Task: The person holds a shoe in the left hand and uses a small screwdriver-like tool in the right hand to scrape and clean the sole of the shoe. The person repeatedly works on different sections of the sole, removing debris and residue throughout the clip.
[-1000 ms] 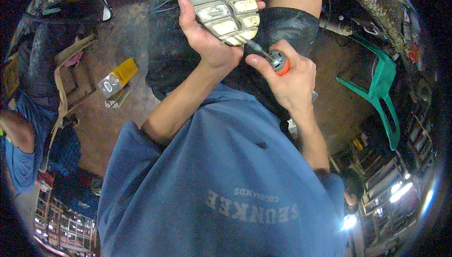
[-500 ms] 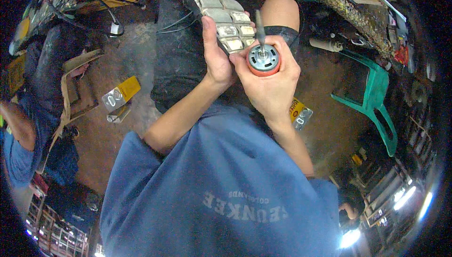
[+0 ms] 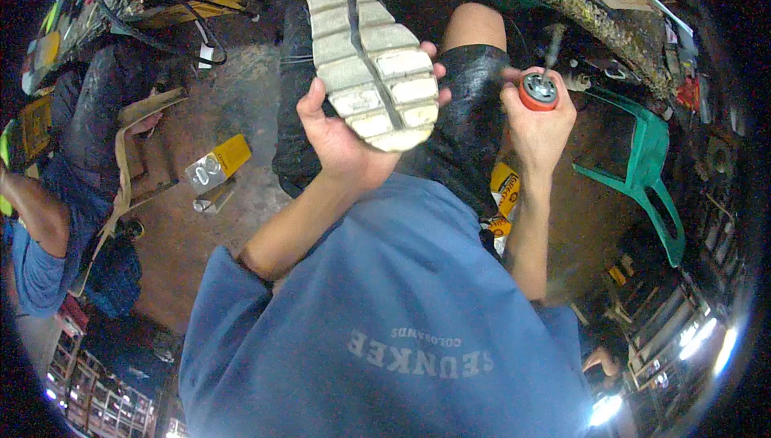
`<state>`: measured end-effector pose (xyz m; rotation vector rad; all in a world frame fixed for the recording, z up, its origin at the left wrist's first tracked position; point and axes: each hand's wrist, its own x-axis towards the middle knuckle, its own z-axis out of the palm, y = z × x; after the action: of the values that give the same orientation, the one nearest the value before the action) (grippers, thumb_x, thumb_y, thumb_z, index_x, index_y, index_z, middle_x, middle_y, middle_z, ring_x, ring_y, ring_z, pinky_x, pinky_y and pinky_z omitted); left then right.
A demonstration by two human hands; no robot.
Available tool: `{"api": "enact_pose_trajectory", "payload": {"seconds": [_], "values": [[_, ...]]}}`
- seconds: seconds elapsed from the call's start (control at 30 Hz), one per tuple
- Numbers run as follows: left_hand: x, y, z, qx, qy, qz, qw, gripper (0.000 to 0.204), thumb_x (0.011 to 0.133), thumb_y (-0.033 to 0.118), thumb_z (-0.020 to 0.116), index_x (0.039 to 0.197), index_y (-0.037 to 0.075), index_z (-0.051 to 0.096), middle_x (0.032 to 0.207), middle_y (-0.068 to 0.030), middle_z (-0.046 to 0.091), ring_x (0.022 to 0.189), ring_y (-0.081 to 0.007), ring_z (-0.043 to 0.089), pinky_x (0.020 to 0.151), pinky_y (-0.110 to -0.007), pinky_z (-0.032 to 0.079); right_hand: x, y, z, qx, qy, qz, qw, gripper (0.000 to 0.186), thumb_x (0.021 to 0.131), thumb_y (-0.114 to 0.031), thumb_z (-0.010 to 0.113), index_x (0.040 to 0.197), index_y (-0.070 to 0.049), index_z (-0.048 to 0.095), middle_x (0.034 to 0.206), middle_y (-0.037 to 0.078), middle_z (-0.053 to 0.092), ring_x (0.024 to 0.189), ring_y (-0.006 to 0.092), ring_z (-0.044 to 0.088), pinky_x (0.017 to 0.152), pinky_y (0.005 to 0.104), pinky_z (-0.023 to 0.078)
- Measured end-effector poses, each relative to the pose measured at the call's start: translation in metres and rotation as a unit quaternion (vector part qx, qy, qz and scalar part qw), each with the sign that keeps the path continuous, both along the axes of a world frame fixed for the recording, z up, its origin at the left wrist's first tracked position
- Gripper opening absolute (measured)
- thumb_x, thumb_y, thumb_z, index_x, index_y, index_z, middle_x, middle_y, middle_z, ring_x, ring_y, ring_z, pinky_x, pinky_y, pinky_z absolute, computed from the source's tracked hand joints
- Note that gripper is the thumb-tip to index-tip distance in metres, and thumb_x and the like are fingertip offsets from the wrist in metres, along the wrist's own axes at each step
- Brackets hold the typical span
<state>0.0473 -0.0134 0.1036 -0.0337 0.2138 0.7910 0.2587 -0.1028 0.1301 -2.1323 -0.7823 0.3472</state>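
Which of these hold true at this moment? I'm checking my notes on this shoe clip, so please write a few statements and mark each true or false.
1. The left hand holds a shoe with its pale sole facing the camera. True.
2. The right hand is empty. False: it grips a small tool with an orange end.
3. The tool's tip is pressed against the sole. False: the tool is held off to the right, apart from the shoe.
4. A green plastic chair stands to the person's right. True.
5. A yellow and silver box lies on the floor to the left. True.
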Motion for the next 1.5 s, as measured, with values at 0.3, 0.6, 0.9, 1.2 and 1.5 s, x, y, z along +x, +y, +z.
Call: {"api": "enact_pose_trajectory", "payload": {"seconds": [0.3, 0.6, 0.9, 1.2, 1.5], "values": [[-0.005, -0.01, 0.006, -0.038, 0.056, -0.077, 0.995, 0.101, 0.095, 0.07, 0.048, 0.171, 0.004, 0.038, 0.168, -0.0281, 0.048, 0.149, -0.0512, 0.052, 0.119, -0.073, 0.044, 0.009, -0.017, -0.024, -0.091, -0.07, 0.029, 0.993, 0.037, 0.078, -0.019, 0.086, 0.111, -0.006, 0.074, 0.097, 0.016, 0.081, 0.091, 0.0309, 0.082, 0.088, 0.0429, 0.063], [0.003, -0.009, 0.002, 0.004, 0.094, -0.014, 0.995, 0.096, 0.096, 0.069, 0.043, 0.164, 0.002, 0.045, 0.152, -0.0275, 0.062, 0.13, -0.0465, 0.068, 0.102, -0.065, 0.06, 0.009, -0.024, -0.031, -0.06, -0.012, -0.002, 0.998, 0.042, 0.08, -0.028, 0.097, 0.107, -0.006, 0.073, 0.093, 0.013, 0.078, 0.085, 0.0221, 0.078, 0.081, 0.0365, 0.061], [0.008, 0.007, -0.006, 0.027, 0.303, 0.023, 0.952, 0.091, 0.111, 0.077, 0.026, 0.148, 0.001, 0.06, 0.126, -0.0201, 0.077, 0.107, -0.0314, 0.079, 0.091, -0.046, 0.068, -0.017, -0.016, 0.003, -0.115, 0.004, 0.317, 0.941, 0.056, 0.078, -0.052, 0.099, 0.111, -0.012, 0.077, 0.089, 0.01, 0.08, 0.08, 0.0261, 0.078, 0.076, 0.0371, 0.061], [0.005, 0.024, -0.003, 0.068, 0.303, 0.051, 0.949, 0.075, 0.113, 0.064, 0.034, 0.141, 0.002, 0.064, 0.118, -0.0151, 0.078, 0.101, -0.0247, 0.079, 0.086, -0.039, 0.067, -0.045, -0.002, 0.021, -0.137, -0.071, 0.348, 0.925, 0.083, 0.082, -0.065, 0.09, 0.156, -0.036, 0.066, 0.106, 0.014, 0.084, 0.092, 0.034, 0.082, 0.081, 0.045, 0.065], [-0.002, 0.024, 0.002, 0.02, 0.288, 0.018, 0.957, 0.076, 0.114, 0.062, 0.037, 0.147, -0.003, 0.059, 0.126, -0.0198, 0.074, 0.109, -0.0306, 0.076, 0.095, -0.043, 0.063, -0.054, -0.001, 0.011, -0.129, -0.089, 0.37, 0.916, 0.085, 0.084, -0.069, 0.085, 0.16, -0.042, 0.06, 0.094, 0.011, 0.082, 0.078, 0.0318, 0.08, 0.072, 0.0454, 0.064]]}}
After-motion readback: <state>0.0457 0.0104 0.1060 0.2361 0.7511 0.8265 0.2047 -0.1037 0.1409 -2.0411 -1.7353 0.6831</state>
